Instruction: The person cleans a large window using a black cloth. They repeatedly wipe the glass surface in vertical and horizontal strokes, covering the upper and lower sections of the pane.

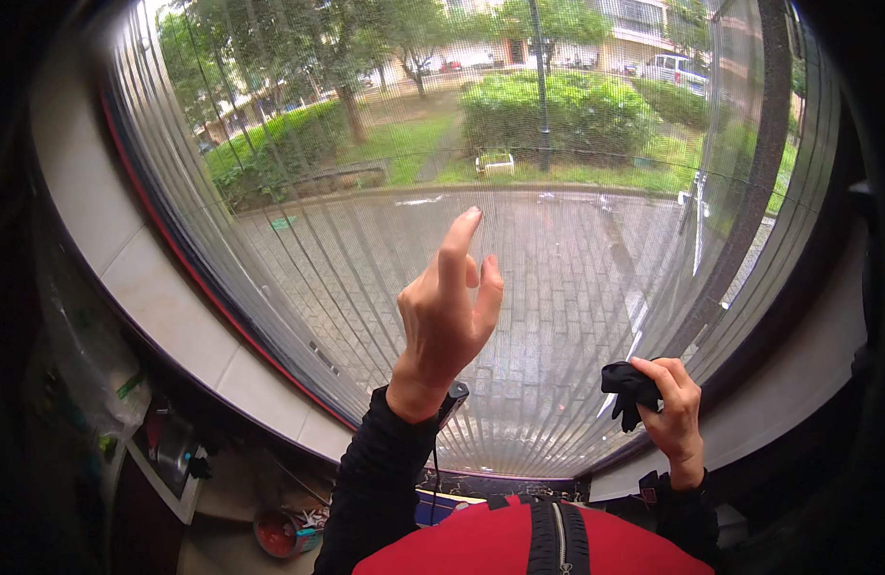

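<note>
My left hand [446,309] is raised in front of a pleated insect screen [557,302]. Its index finger points up, the thumb stands apart from it, and the other fingers are curled; nothing is in it. Whether the fingertip touches the mesh I cannot tell. Lower on the right, my right hand [676,406] pinches a bunched black cloth item [633,392], possibly a glove, beside the screen's right side. A small black device [454,399] with a cable shows just behind my left wrist.
A tiled wall edge [176,309] borders the screen on the left. At lower left are a reddish bucket [280,533], a sink [173,456] and a plastic bag [97,366]. Beyond the mesh lie wet paving [557,244], hedges [550,115] and a parked white vehicle [676,72].
</note>
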Motion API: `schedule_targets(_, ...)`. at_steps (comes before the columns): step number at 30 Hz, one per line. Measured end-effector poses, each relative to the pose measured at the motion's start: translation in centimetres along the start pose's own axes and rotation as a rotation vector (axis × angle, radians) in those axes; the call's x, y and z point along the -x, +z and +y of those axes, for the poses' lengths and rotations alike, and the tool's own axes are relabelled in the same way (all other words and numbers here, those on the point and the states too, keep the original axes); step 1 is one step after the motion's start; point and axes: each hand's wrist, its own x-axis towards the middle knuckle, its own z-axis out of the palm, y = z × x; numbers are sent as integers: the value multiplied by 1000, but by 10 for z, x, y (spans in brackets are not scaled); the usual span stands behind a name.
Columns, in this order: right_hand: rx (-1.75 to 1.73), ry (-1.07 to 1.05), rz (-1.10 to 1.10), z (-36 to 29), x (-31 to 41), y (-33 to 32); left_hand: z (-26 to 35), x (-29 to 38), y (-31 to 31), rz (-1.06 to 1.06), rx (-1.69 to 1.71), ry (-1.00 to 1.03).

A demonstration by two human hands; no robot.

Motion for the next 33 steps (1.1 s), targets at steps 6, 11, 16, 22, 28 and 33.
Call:
schedule_targets(6, 16, 0, 3, -1, -1, -2, 0, -6, -1, -24, -71, 36)
schedule_targets(11, 20, 17, 0, 1, 2, -2, 1, -9, -1, -49, -181, 70)
schedule_targets(16, 23, 4, 7, 3, 3, -3, 3, -10, -3, -64, -212, 81)
schedule_targets(22, 8, -2, 15, 1, 1, -4, 4, -6, -2, -94, -177, -27)
schedule_targets(28, 2, 24, 26, 4, 4, -9, 28, 13, 3, -122, -43, -115)
schedule_targets(33, 14, 13, 43, 5, 8, -12, 57, 27, 7, -143, 239, 0)
